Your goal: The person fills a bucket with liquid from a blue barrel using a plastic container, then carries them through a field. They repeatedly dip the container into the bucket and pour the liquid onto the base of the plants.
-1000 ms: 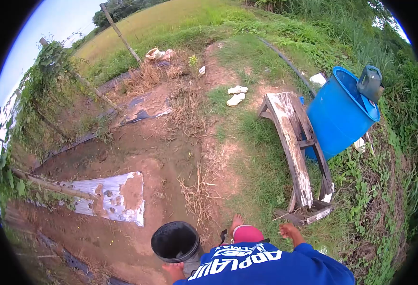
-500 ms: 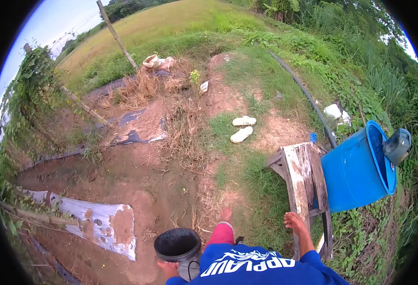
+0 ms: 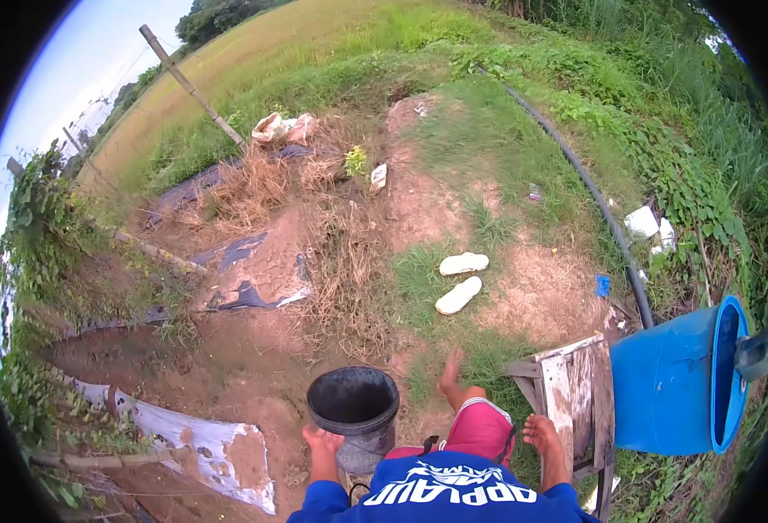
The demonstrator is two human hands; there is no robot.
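Note:
A dark bucket [image 3: 366, 449] with a black rim is in front of me, left of my legs, its mouth facing up and its dark inside showing. My left hand [image 3: 324, 443] is at the bucket's near left side, fingers right at the rim; part of the grip is hidden. Lower down, a thin dark loop shows beside the bucket. My right hand [image 3: 541, 433] hangs beside the weathered wooden stand [image 3: 583, 392], fingers loosely bent and apart, holding nothing.
A large blue barrel [image 3: 672, 383] lies tilted on the right, a clear container [image 3: 760, 354] at its mouth. White clogs [image 3: 460, 295] rest on the grass ahead. A black hose [image 3: 602, 205] runs along the weeds. Torn plastic sheeting [image 3: 218, 449] covers soil at left.
I have stepped forward, so the clogs, stand and barrel appear lower and nearer. The bucket has moved forward together with my left hand. My right hand stays free beside the stand.

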